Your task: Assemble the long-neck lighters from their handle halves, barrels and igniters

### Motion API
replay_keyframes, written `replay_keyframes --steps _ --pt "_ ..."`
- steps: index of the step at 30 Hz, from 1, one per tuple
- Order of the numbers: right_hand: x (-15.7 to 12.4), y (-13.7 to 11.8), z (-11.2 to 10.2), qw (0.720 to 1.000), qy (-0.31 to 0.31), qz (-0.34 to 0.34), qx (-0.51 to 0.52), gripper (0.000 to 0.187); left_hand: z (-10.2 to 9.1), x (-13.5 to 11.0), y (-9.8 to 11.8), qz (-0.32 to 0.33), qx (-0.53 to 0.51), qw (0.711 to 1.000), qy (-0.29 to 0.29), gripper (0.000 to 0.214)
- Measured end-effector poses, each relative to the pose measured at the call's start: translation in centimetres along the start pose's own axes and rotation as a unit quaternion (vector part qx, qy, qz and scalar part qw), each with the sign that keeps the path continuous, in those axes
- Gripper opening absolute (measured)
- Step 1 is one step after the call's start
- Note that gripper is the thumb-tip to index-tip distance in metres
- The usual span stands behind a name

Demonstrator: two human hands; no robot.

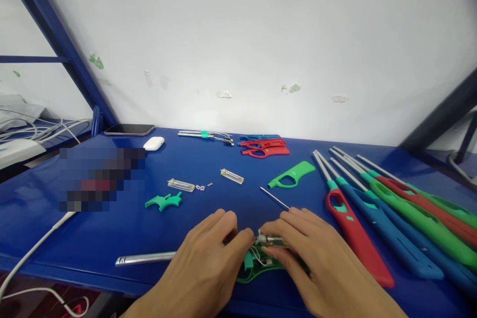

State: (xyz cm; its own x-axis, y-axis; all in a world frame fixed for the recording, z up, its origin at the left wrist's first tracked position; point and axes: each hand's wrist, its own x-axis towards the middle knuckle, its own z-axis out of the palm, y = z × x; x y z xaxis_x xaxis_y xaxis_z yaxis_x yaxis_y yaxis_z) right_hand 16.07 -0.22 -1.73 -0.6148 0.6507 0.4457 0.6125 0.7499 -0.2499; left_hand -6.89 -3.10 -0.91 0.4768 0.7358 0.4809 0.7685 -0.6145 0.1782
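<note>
Bare at left hand [208, 248] near half past six, right hand [315, 246] near five o'clock, likewise along forearms [367, 300] at seven and five. Slim in fingers [279, 228], rounded over knuckles [228, 218], narrowing toward wrists [181, 280].

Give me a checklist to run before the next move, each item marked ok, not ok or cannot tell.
1. Clear cartridge held by the right grip: ok, between thumb and fingers.
2. Left grip touching the white wires: cannot tell; fingertips are close to them.
3. White wires lying flat: not ok; they loop loosely.
4. Green casing open between the hands: ok, inner parts show.
5. Loose green shell apart from both hands: ok.
6. Thin metal rod free of the right grip: cannot tell; its near end is hidden.
</note>
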Motion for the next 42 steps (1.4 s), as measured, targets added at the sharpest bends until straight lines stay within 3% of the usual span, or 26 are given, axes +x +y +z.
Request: replay_keyframes --steps 16,23,42 --pt "1.1 -0.3 -0.9 0.997 -0.068 -0.006 0.044 0.020 0.0 -0.1 -0.1 0.007 0.006 1.000 0.012 0.029" --pt "0.8 -0.2 -0.9 0.999 -0.037 0.016 0.034 0.024 0.0 -0.2 0.0 0.026 0.010 0.998 0.053 0.019" --pt "1.1 -0.3 -1.0 0.998 -0.059 -0.016 0.028 0.024 0.1 -0.4 -0.1 0.033 0.000 0.999 0.014 0.027"
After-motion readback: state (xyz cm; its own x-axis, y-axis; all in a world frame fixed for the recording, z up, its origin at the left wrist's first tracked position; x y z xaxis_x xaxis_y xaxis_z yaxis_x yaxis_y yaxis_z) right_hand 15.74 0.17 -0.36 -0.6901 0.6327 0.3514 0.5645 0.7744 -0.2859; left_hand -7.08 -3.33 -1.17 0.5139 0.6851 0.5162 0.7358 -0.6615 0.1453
